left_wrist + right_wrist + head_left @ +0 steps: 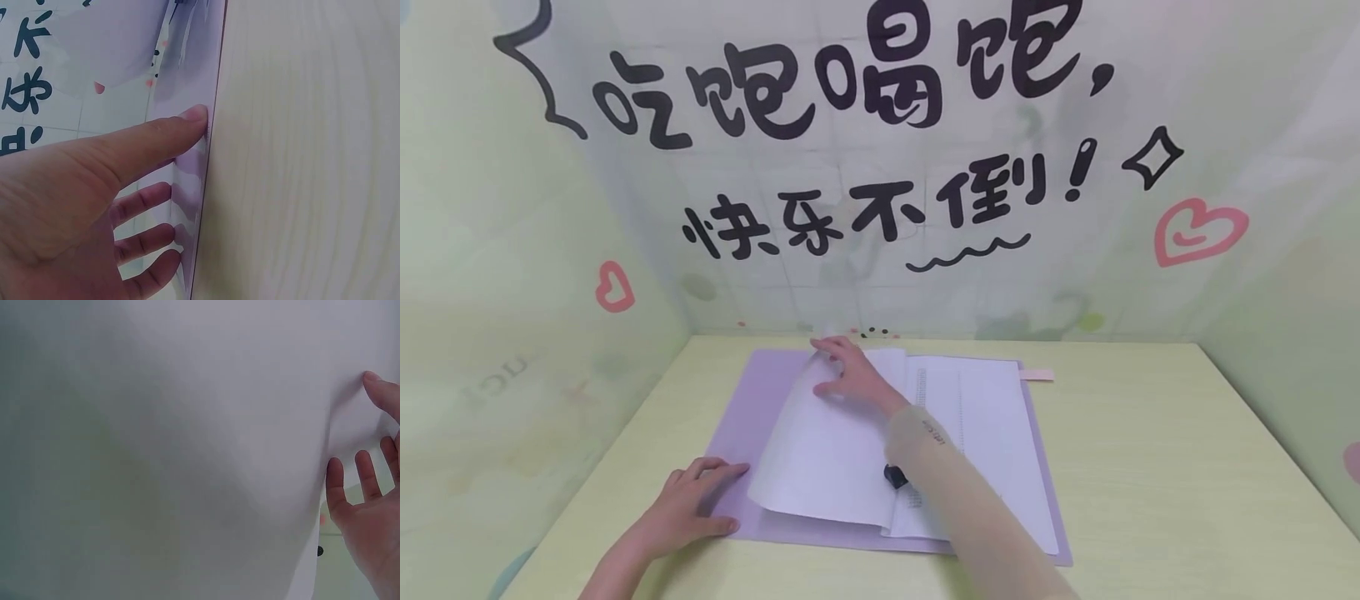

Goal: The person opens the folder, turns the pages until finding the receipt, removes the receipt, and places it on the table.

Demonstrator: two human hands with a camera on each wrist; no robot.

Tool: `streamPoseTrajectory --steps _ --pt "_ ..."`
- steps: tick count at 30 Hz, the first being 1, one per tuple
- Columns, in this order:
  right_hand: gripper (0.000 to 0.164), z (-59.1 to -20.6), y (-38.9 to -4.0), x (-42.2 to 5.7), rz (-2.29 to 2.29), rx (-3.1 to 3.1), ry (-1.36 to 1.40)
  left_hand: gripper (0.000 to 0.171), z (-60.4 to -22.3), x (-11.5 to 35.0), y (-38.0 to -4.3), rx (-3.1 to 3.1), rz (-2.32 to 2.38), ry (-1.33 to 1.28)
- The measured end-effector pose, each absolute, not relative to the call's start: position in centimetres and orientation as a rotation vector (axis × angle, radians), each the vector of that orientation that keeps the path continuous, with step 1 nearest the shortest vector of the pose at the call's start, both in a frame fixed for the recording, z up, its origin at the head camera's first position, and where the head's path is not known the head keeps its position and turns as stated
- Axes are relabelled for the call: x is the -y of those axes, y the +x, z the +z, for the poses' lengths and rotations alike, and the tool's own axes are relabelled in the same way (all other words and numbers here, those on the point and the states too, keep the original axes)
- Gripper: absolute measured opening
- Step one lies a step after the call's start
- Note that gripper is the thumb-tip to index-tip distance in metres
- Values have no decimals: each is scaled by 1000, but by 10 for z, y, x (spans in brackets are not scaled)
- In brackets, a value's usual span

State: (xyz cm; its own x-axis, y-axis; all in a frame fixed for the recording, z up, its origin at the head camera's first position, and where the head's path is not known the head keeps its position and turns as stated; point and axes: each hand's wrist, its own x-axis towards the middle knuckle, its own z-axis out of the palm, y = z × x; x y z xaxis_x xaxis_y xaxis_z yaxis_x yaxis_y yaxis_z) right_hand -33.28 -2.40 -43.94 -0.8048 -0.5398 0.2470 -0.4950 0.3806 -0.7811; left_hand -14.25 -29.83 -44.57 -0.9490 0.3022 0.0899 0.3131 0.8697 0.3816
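Observation:
A purple folder [760, 404] lies spread on the table with white pages inside. A white sheet [827, 458] curves over its left half, the near left corner raised above the cover. On that sheet's far part rests my right hand [853, 375], thumb and fingers spread. In the right wrist view, fingertips of the right hand [372, 531] touch the sheet [187, 425]. My left hand [681, 508] touches the folder's near left edge. The left wrist view shows the left hand [62, 206] with thumb extended against the purple cover [194, 165].
Faint print lines the right page [992, 433], partly covered by the right sleeve [970, 500]. A pink tab [1037, 375] sticks out at the folder's far right. Below the right wrist shows a small black object [895, 476]. A wall sheet [850, 292] with black lettering stands behind the table [1165, 467].

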Motion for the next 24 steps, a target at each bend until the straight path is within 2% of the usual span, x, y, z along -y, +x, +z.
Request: streamPoseTrajectory --steps 15,21,24 --pt "78 -458 -323 35 -1159 -2751 -984 70 -447 298 -140 3027 -624 -470" --pt "91 -457 -319 36 -1042 -2773 -929 69 -449 298 -140 3023 -613 -473" --pt "91 -456 -319 36 -1014 -2776 -903 68 -448 298 -141 3002 -588 -495"
